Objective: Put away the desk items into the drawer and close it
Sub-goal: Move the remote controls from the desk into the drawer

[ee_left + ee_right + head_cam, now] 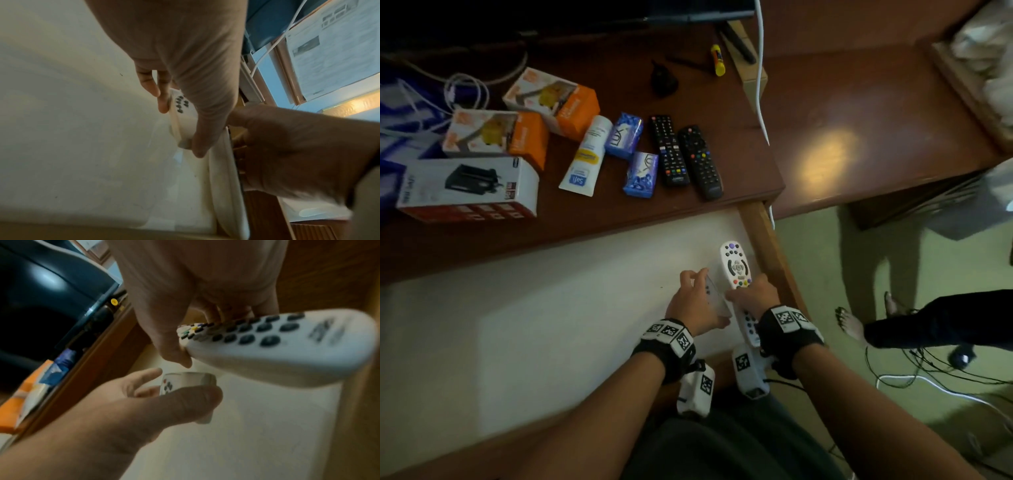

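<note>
The drawer (766, 240) stands pulled out below the desk edge, with a bare white bottom (551, 308). My right hand (748, 295) grips a long white remote (736, 267) around its middle, low over the drawer's right side. My left hand (697, 289) pinches a small white remote (711, 291) just left of it, thumb on one side and fingers on the other. The right wrist view shows the long white remote (277, 344) close up and the small remote (185, 381) in the left hand (144, 402). The left wrist view shows the small remote (183, 116) edge-on.
On the desk lie two black remotes (685, 156), two blue soap packs (633, 154), a white tube (585, 157), two orange boxes (527, 116), a white and red box (469, 186) and a yellow glue stick (717, 60). A person's feet (849, 323) and cables are on the floor at right.
</note>
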`<state>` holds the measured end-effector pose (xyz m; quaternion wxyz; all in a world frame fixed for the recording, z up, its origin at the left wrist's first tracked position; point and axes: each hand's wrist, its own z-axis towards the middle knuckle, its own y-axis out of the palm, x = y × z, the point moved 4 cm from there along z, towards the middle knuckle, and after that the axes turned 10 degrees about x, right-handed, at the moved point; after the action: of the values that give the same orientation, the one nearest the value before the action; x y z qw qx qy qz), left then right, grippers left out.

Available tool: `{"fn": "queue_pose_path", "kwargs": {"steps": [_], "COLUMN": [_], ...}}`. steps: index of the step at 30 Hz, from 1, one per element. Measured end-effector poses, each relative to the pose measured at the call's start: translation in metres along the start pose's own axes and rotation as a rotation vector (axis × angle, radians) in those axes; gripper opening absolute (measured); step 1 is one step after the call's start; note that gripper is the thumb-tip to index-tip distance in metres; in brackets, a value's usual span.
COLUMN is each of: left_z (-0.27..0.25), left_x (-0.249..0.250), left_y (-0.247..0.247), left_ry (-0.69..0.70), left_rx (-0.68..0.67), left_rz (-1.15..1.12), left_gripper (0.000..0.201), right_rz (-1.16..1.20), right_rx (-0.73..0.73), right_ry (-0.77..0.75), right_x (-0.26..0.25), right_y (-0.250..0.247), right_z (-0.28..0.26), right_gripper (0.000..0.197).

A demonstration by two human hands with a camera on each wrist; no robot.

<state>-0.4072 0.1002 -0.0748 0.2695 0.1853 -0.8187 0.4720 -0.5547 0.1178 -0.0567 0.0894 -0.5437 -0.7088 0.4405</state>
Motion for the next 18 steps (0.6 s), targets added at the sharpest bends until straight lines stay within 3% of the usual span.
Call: {"fn": "queue_pose_path", "kwargs": {"steps": [7, 18], "left_z": [0.009, 0.015], "left_x": [0.003, 0.002], "left_y": [0.002, 0.025], "left_ry": [-0.023, -0.027], "left_rx": [-0.015, -0.091], "left_rz": [0.179, 0.306], "left_gripper": [0.113, 0.107], "right_rz": [-0.263, -0.385], "right_rx": [-0.050, -0.087], "right_ry": [-0.061, -0.133], "right_x": [-0.005, 0.000], "right_y": [0.009, 0.021], "right_z": [0.020, 0.036], "right_gripper": [0.074, 0.065]}}
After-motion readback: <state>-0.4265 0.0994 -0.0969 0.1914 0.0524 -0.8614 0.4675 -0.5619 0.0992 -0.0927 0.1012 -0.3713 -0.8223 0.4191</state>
